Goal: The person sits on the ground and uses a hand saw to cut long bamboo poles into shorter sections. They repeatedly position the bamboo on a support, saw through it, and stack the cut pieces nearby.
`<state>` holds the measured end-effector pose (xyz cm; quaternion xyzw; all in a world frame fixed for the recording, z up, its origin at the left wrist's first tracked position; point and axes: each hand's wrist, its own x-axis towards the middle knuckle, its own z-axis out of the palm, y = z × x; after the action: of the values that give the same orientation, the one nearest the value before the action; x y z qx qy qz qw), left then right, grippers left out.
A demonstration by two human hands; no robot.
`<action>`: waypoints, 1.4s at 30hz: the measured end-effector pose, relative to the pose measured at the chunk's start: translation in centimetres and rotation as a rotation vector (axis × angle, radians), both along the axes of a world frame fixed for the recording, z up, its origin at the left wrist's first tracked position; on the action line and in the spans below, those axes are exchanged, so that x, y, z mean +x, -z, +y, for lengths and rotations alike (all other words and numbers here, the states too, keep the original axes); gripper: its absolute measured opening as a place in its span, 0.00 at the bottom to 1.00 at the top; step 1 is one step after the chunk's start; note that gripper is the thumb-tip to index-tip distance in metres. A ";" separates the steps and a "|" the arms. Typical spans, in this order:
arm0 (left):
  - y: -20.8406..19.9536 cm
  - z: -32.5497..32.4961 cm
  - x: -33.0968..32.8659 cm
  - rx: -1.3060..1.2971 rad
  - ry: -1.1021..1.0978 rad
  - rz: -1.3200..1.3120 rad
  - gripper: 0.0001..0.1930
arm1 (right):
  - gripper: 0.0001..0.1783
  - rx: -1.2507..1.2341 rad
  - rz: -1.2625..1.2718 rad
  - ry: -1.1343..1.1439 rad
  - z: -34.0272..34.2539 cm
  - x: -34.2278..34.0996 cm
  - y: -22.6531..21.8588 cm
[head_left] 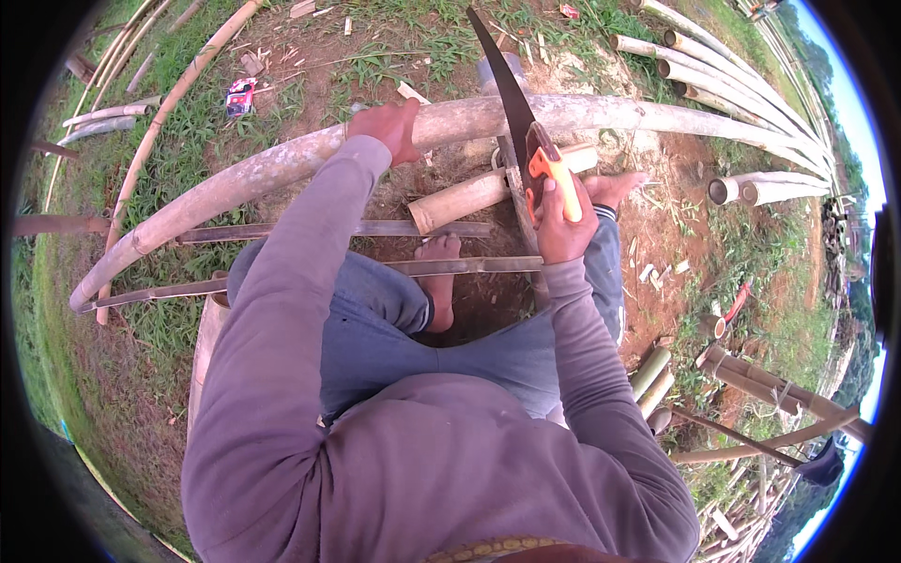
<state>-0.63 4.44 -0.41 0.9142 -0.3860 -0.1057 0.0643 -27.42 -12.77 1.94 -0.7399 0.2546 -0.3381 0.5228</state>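
A long, pale bamboo pole [253,178] lies across in front of me, bending through the view from the lower left to the right. My left hand [387,129] is closed over its top, left of the middle. In my right hand [568,223] is a hand saw [511,98] with an orange handle, fingers wrapped round the grip. Its dark blade points up and away, crossing the pole; whether the teeth touch the bamboo I cannot tell. A short cut bamboo piece [460,200] rests just on my side of the pole, partly behind the saw handle.
Split bamboo strips [469,266] run crosswise near my bare feet. Several bamboo poles [723,80] lie at the far right. Short bamboo pieces [649,375] sit by my right side. A red packet [240,97] lies on the grass, and wood chips are scattered over the soil.
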 end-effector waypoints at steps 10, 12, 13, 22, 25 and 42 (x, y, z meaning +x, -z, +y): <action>-0.4 0.7 0.3 0.065 -0.023 0.027 0.35 | 0.27 0.155 0.040 -0.084 6.4 -16.6 0.1; -0.4 0.7 0.1 0.061 -0.028 0.012 0.35 | 0.26 0.105 0.003 -0.069 5.0 -12.7 0.9; -0.4 0.4 -0.2 0.059 -0.027 0.001 0.35 | 0.24 0.083 -0.004 -0.048 3.4 -8.2 1.7; -0.8 0.9 0.6 0.073 -0.025 0.023 0.34 | 0.24 0.106 0.047 -0.012 4.2 -11.5 1.8; -0.1 0.8 0.4 0.064 -0.027 0.035 0.37 | 0.26 0.173 0.037 -0.039 6.4 -16.0 0.2; -0.4 0.7 0.5 0.088 -0.041 0.037 0.38 | 0.25 0.247 -0.057 -0.049 7.6 -15.3 1.0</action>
<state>-0.16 5.18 -0.02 0.9217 -0.3609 -0.1384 0.0332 -42.75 -5.19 0.97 -0.6661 0.2614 -0.3122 0.6249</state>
